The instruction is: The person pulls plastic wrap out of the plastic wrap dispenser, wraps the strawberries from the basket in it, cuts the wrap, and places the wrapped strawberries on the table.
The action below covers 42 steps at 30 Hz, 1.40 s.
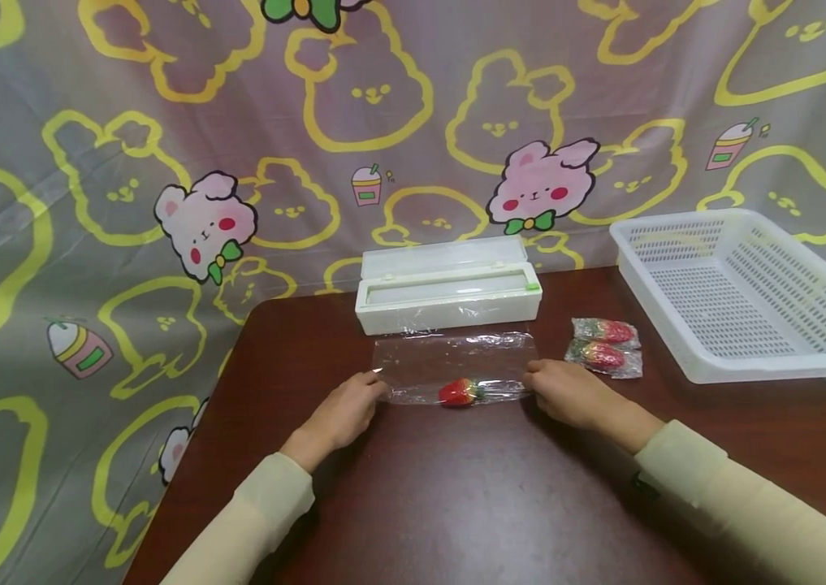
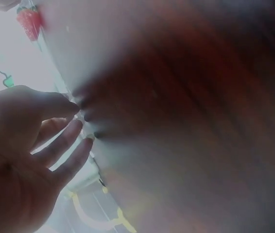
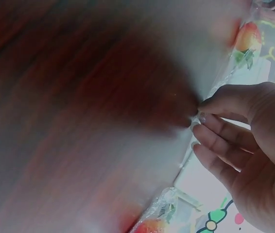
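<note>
A clear sheet of cling film (image 1: 456,357) lies flat on the brown table (image 1: 456,504), in front of a white cling film dispenser box (image 1: 447,294). A red strawberry (image 1: 459,392) rests on the film's near edge, and also shows as the strawberry (image 2: 29,22) and the strawberry (image 3: 248,39) in the wrist views. My left hand (image 1: 378,382) pinches the film's near left corner between thumb and fingers (image 2: 74,127). My right hand (image 1: 531,380) pinches the near right corner in the same way, its fingers (image 3: 205,130) at the film's edge.
Two strawberries wrapped in film (image 1: 604,348) lie just right of the sheet. One wrapped strawberry (image 3: 152,225) appears in the right wrist view. A white perforated basket (image 1: 741,357) stands at the table's far right. A cartoon-print curtain (image 1: 164,162) hangs behind.
</note>
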Motion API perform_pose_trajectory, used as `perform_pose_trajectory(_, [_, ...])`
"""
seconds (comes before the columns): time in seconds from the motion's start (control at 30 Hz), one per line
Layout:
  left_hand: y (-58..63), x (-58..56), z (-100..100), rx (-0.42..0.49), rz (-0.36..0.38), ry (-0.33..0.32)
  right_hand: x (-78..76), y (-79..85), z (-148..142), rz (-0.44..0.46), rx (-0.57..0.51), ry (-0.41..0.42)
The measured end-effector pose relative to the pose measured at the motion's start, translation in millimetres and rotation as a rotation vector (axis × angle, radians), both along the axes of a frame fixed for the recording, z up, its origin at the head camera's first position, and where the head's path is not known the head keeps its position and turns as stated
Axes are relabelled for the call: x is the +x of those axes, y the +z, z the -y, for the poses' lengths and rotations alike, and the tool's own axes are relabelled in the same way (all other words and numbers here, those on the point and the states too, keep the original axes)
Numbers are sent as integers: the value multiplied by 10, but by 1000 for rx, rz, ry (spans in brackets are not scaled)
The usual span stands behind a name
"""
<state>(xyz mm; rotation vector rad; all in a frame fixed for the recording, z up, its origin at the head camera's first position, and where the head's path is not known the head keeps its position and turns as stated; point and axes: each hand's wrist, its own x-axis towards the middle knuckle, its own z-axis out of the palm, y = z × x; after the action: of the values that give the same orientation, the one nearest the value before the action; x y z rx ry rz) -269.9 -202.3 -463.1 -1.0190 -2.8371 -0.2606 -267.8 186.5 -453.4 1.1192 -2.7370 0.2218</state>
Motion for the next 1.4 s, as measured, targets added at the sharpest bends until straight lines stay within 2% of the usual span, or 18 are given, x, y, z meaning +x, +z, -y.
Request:
perform_pose_trajectory(0.4, [-17,-61,123,129,57,-22,-27,12,-30,-3,36,19])
perform_pose_trajectory(0.7, [-6,-25,157,152,120,-18,-25,-24,-73,-6,28,17])
perform_pose_trajectory(0.93, [-25,-17,148,133,81,-32,-20,-27,-70,-51,50,39])
perform_pose_trajectory(1.07, [-28,-5,168,136,95,-23,-17,-22,-74,-69,36,53])
perform_pose_trajectory(1.17, [-18,5,188,171,118,-29,-22,-36,-93,-53,9,56])
perform_pose_trajectory(1.27, [-24,0,213,221,118,-61,-33,-56,-117,-42,-20,62])
perform_pose_trajectory(1.4, [-24,0,246,285,122,-72,-35,-57,-145,-23,-45,60])
